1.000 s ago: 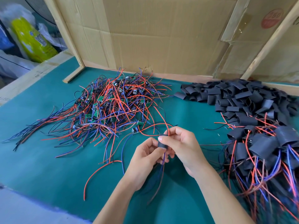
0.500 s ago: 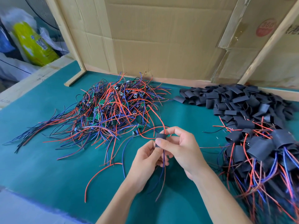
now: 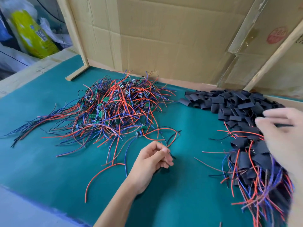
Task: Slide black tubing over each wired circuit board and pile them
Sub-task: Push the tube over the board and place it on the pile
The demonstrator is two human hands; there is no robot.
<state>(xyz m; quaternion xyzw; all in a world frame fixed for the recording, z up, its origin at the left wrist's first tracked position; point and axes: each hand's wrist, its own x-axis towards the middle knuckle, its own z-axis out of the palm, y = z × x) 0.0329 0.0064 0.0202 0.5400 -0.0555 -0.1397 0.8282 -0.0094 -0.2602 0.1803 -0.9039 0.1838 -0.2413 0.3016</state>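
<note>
A person's two bare hands work over a green table point(image 3: 41, 161) backed by a cardboard wall point(image 3: 164, 38). The left hand point(image 3: 152, 159) hovers low near the middle of the table with its fingers loosely curled; dark wire ends lie just beside its fingertips, but whether it pinches one cannot be told. The right hand point(image 3: 282, 133), blurred at the right edge, reaches over the black pieces there, fingers partly bent; a dark, thin shape shows between finger and thumb, though what it is, and whether the hand grips it, cannot be told.

A tangled pile of wired circuit boards point(image 3: 118, 108) (small green boards trailing red, blue and black wires) sits at the centre-left of the table, its wires fanning out toward the left edge. A loose board point(image 3: 138, 134) lies at that pile's near edge, between the pile and the left hand. At the far right, against the wall, lies a heap of black tubing point(image 3: 229, 104) in short cut lengths. Nearer the person on the right side, a second pile of sleeved boards point(image 3: 249, 161) rests with black tubes over the boards and red and blue wires spilling toward the table's near edge. Beyond the table's far left corner stands a yellow bag point(image 3: 32, 35) among white plastic wrapping.
</note>
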